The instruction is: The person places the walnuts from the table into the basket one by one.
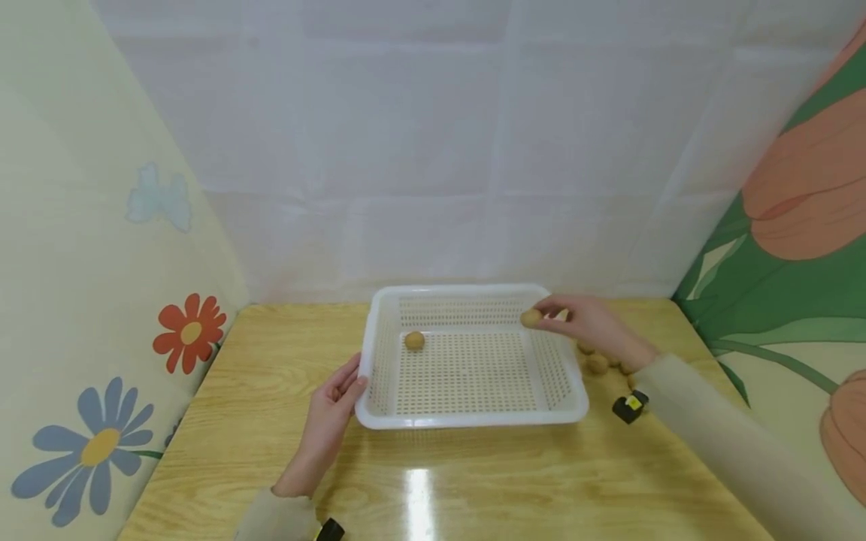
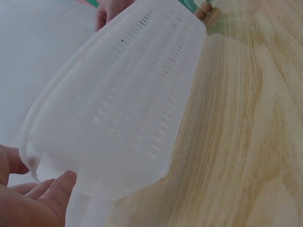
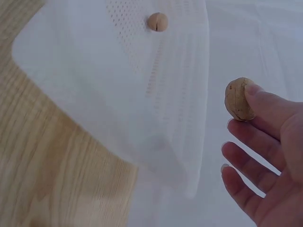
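Observation:
A white plastic basket with slotted walls stands on the table, and one walnut lies inside toward its back left. My left hand grips the basket's left rim, thumb above and fingers beneath; the left wrist view shows those fingertips against the outer wall. Over the basket's back right corner, my right hand pinches another walnut between thumb and index finger. The other fingers of that hand are spread apart in the right wrist view.
Several walnuts lie on the wooden table right of the basket, partly hidden by the right forearm. A white cloth hangs behind the table. Flower-painted panels flank it on both sides.

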`<state>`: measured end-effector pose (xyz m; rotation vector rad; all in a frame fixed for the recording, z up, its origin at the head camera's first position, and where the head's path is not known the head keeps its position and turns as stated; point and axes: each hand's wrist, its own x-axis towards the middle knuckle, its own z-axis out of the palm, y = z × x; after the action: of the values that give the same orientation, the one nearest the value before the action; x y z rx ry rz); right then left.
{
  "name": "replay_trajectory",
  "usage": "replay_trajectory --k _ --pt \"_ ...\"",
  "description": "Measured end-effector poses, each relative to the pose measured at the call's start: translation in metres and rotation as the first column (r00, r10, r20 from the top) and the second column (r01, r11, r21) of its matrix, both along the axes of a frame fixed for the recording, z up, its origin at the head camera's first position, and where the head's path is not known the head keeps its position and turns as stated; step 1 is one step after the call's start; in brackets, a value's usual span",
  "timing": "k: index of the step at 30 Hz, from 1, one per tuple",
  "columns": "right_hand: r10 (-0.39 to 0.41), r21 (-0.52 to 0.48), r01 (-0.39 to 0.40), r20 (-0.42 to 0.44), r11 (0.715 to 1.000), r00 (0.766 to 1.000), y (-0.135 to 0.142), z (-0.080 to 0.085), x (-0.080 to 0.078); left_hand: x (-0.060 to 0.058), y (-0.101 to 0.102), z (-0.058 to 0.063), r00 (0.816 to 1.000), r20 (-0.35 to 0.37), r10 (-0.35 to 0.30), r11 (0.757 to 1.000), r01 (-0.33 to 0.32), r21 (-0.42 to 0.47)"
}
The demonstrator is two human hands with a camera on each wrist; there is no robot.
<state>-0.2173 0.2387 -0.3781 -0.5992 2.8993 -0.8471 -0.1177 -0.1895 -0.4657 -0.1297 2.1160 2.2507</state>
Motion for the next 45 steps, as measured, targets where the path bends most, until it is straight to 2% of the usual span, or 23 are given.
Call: replay_trajectory --k 7,12,15,21,30,39,45 --pt "0.1 -0.044 -0.101 -0.019 0.994 0.995 -0.037 -0.001 -0.018 0.0 0.001 0.0 1.0 -0.002 0.002 1.0 -0.002 -0.01" --pt "0.168 -0.078 -0.172 -0.061 0.982 0.984 -0.061 -0.009 -0.029 0.0 0.0 -0.002 1.0 0.001 0.007 1.0 -0.007 -0.003" --pt "0.196 -0.106 -0.201 -0.057 0.974 0.979 -0.073 -0.014 -0.035 -0.001 0.0 -0.002 1.0 -0.001 0.008 1.0 -0.008 0.008" --pt "0.203 -0.141 -0.204 -0.021 0.969 0.979 -0.093 -0.027 -0.047 -0.001 0.001 -0.004 1.0 -0.01 0.007 1.0 -0.007 0.011" --pt "0.194 -0.15 -0.18 0.083 0.972 0.978 -0.123 -0.051 -0.065 -0.002 0.0 -0.007 1.0 -0.018 0.013 1.0 -0.013 0.003" --pt "0.241 -0.061 -0.234 0.151 0.97 0.959 -0.149 -0.078 -0.072 0.001 0.001 -0.007 0.999 -0.026 0.02 1.0 -0.02 0.012" --pt "0.23 -0.074 -0.22 0.171 0.973 0.958 -0.157 -0.093 -0.075 0.0 0.001 -0.006 0.999 -0.03 0.02 1.0 -0.019 0.008"
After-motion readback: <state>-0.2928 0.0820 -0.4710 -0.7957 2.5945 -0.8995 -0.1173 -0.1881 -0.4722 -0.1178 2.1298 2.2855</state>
